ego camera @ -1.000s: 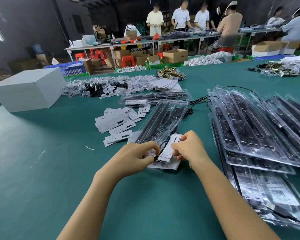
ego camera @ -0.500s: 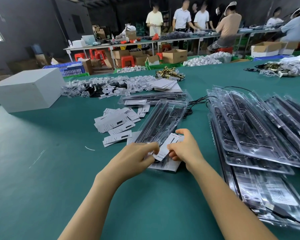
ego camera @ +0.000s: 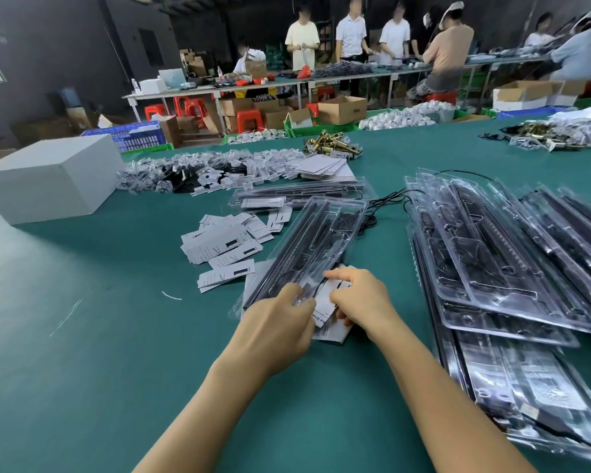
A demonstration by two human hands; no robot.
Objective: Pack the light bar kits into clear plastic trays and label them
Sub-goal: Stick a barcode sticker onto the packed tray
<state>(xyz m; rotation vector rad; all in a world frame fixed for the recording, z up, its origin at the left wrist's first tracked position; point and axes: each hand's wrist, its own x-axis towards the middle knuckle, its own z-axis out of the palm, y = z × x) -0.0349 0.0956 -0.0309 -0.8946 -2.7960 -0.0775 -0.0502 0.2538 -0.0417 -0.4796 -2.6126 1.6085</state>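
A clear plastic tray (ego camera: 316, 237) holding black light bars lies lengthwise on the green table (ego camera: 82, 336) in front of me. My left hand (ego camera: 277, 329) grips the tray's near end. My right hand (ego camera: 359, 302) pinches a white label card (ego camera: 326, 305) at that same end, fingers curled over it. More white paper lies under the tray's near end. A loose heap of white label cards (ego camera: 226, 244) sits just left of the tray. Another filled tray (ego camera: 301, 196) lies crosswise behind it.
Stacks of filled clear trays (ego camera: 498, 268) cover the right side. A white box (ego camera: 48, 175) stands at the far left. Small bagged parts (ego camera: 198, 172) and brass fittings (ego camera: 331, 148) lie further back. Several people work at a far bench.
My right hand has slid left over the label card, tilting it toward the tray's end. My left hand has moved up onto the tray edge.
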